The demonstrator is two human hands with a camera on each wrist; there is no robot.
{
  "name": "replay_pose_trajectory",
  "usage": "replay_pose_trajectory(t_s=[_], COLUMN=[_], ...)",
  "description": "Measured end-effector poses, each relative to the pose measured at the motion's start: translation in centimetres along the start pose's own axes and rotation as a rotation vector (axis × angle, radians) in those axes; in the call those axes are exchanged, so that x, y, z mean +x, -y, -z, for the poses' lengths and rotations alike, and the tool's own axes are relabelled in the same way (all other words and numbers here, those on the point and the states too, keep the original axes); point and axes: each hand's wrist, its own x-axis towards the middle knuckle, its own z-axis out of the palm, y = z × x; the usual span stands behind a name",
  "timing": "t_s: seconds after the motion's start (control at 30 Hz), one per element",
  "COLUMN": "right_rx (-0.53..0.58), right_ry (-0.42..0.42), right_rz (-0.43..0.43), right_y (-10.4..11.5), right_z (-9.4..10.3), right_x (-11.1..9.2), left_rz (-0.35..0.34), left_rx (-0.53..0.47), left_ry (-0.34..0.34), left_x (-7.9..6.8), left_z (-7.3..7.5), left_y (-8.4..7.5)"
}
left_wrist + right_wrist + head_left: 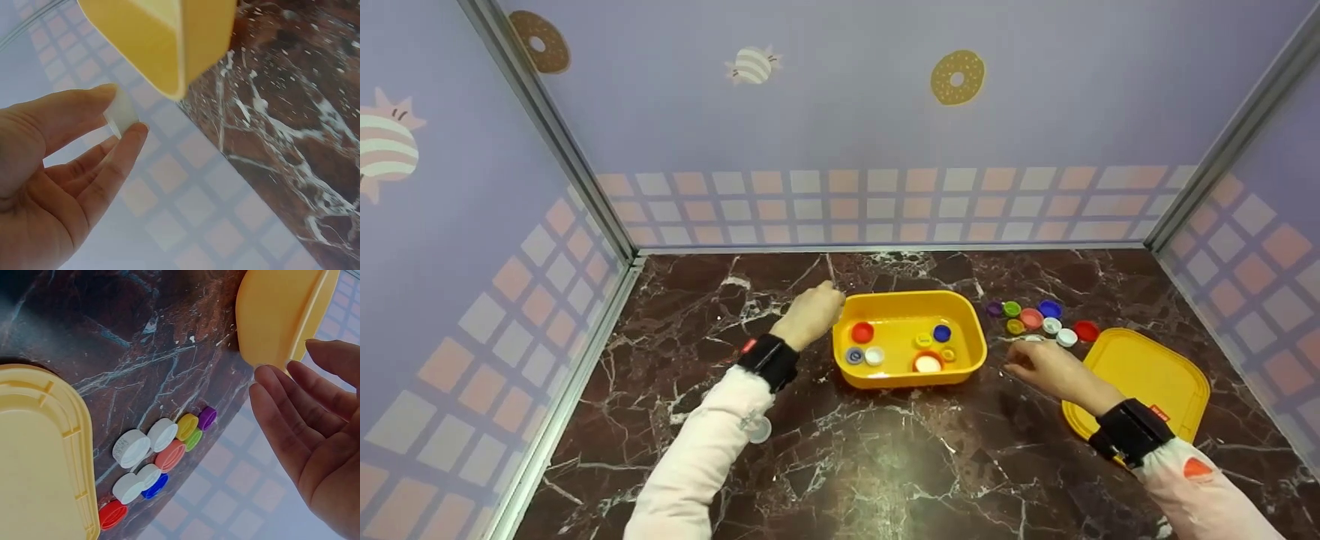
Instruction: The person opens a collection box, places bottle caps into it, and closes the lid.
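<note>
My left hand (810,315) is at the left rim of a yellow plastic box (900,381). In the left wrist view its thumb and fingers pinch a white bottle cap (121,112) beside the box. Inside the box lie several caps, among them a red cap (862,332), a white cap (874,356) and a blue cap (942,333). My right hand (1054,370) hovers right of the box with nothing between its loosely bent fingers. Behind it sits a cluster of caps, including a purple cap (207,418), a salmon cap (170,456) and several white ones.
A yellow lid (1147,375) lies flat at the right, partly under my right forearm. One clear cap (760,430) rests on the dark marbled table (855,465) next to my left sleeve. Patterned panels (840,135) enclose the back and both sides.
</note>
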Motion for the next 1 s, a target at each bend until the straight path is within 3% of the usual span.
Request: replay_pose_trajectory(t_s=[0.33, 0.57, 0.87, 1.0], right_rx=[0.01, 0.035, 0.045, 0.043], right_ry=[0.027, 0.058, 0.045, 0.058], right_rz=[-0.039, -0.06, -0.04, -0.044], right_y=[-0.1, -0.3, -0.2, -0.2], right_z=[-0.1, -0.5, -0.9, -1.0], right_x=[-0.8, -1.2, -1.6, -1.9], left_rz=[0.017, 0.005, -0.042, -0.03], left_rx=[0.022, 0.032, 0.147, 0.128], left_ry=[0.123, 0.106, 0.13, 0.117], left_x=[4.0, 5.8, 7.4, 7.8], left_z=[-1.1, -2.7, -4.5, -5.2], left_y=[-3.0, -4.3, -5.8, -6.0])
